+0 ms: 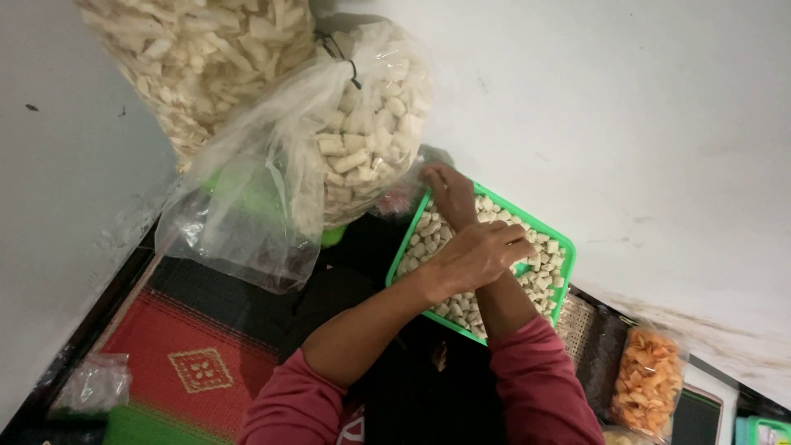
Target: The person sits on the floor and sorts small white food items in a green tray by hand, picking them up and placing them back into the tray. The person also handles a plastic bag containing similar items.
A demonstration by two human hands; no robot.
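A green tray (563, 262) full of small white snack pieces lies on the floor in front of me. My forearms cross above it. My left hand (480, 252) rests on the pieces at the tray's middle with its fingers curled down, and what they hold is hidden. My right hand (450, 193) stretches flat over the pieces to the tray's far left corner, close to a clear plastic bag of the same white pieces (371, 124). Both arms wear dark red sleeves.
A second, larger bag of pale sticks (206, 49) leans on the white wall (643, 124) behind. A red patterned mat (198, 363) covers the floor at left. A small bag of orange crisps (649, 381) stands at lower right. A small clear bag (95, 383) lies at lower left.
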